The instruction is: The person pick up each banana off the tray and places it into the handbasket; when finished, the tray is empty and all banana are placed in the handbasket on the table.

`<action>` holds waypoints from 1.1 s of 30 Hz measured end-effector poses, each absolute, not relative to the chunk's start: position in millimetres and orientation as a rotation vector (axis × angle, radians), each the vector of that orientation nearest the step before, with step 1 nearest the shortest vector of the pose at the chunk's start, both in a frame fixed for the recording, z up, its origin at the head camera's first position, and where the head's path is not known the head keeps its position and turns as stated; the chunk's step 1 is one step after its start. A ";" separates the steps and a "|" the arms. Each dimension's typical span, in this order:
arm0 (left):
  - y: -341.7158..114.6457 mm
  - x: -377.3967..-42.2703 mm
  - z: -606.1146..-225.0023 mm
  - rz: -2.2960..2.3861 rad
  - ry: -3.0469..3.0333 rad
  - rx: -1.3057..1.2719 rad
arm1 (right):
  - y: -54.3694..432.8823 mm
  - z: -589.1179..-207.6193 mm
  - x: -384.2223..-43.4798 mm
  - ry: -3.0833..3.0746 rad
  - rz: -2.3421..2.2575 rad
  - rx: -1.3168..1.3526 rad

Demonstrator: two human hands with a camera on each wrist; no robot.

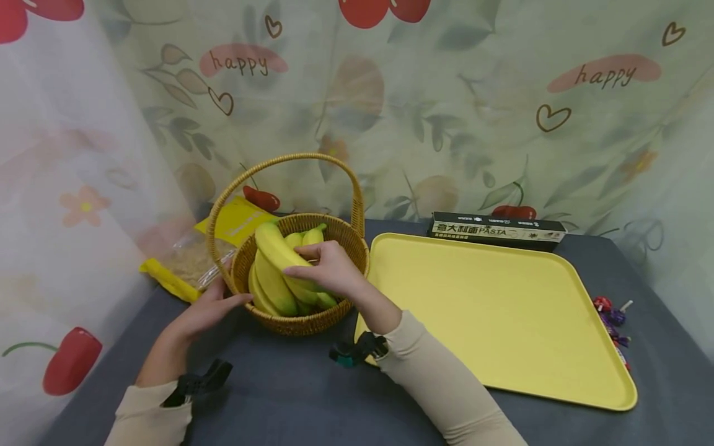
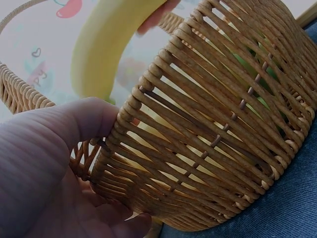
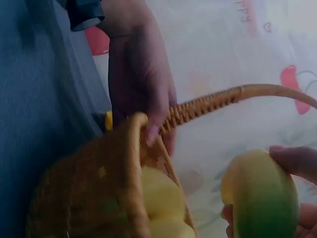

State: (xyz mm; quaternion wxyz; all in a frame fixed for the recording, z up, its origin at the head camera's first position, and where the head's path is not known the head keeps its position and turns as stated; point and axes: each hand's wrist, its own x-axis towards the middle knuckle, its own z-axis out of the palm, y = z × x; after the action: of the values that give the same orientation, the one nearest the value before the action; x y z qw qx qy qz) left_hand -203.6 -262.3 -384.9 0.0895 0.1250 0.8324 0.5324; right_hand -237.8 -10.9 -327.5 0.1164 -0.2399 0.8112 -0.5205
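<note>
A woven wicker basket (image 1: pixel 312 325) with a tall arched handle stands on the table, holding several yellow bananas (image 1: pixel 268 288) with greenish ends. My left hand (image 1: pixel 206 311) grips its left rim near the base of the handle; in the left wrist view the thumb (image 2: pixel 94 116) hooks over the rim while the fingers lie against the outer weave. Between the thumb and fingers of my right hand (image 1: pixel 334 269) is a single banana (image 1: pixel 279 244), raised above the others at the basket's mouth. The right wrist view shows that banana (image 3: pixel 265 198) beside the rim, its near end green.
To the basket's right lies a large yellow tray (image 1: pixel 491 310), with a black pasta box (image 1: pixel 496 230) behind it. Wrapped lollipops (image 1: pixel 613 316) sit along the tray's right edge. A yellow-and-clear food bag (image 1: pixel 195 254) lies left of the basket, near the patterned curtain (image 1: pixel 446 124).
</note>
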 end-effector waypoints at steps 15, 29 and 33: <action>-262.4 -204.8 -383.6 1.578 2.444 0.372 | -89.9 -349.6 -232.9 2.429 -1.734 -0.396; -263.9 -200.3 -378.7 1.542 2.464 0.331 | -101.7 -354.5 -229.0 2.616 -1.632 -0.562; -263.8 -200.9 -378.5 1.527 2.466 0.316 | -101.3 -353.6 -228.6 2.645 -1.599 -0.581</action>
State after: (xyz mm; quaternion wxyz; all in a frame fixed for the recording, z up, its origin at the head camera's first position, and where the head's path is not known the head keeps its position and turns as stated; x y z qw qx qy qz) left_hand -200.9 -263.8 -378.5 0.1118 0.1078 0.8399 0.5201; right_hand -228.6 -101.3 -353.6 -0.0017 -0.1846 0.8411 -0.5085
